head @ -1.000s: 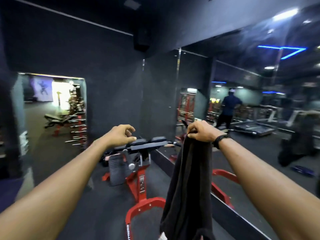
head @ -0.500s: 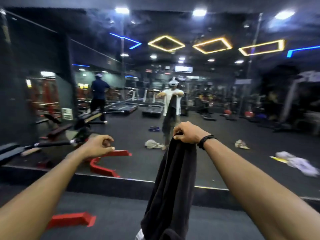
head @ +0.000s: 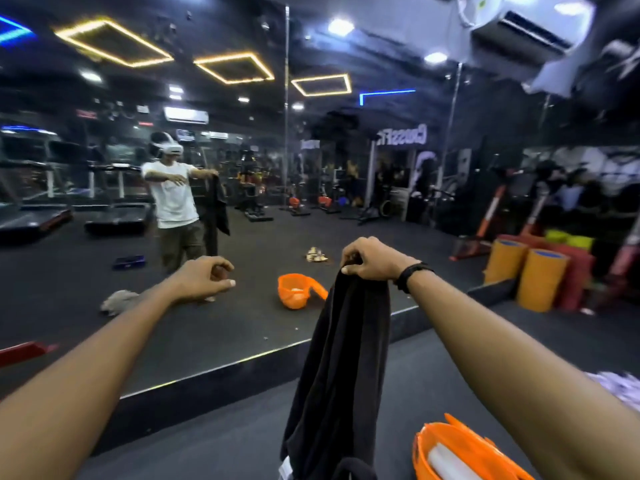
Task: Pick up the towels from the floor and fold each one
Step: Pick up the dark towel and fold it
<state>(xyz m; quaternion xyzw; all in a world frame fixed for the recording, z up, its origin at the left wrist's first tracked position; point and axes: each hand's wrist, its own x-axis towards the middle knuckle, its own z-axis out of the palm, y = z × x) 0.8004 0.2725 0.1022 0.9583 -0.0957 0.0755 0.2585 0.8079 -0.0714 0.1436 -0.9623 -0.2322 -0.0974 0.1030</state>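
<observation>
Towel [head: 341,358] — one, black — in right hand [head: 372,259]

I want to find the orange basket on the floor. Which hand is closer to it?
Right. The right hand holds the black towel above the orange basket; the left hand is farther left.
</observation>
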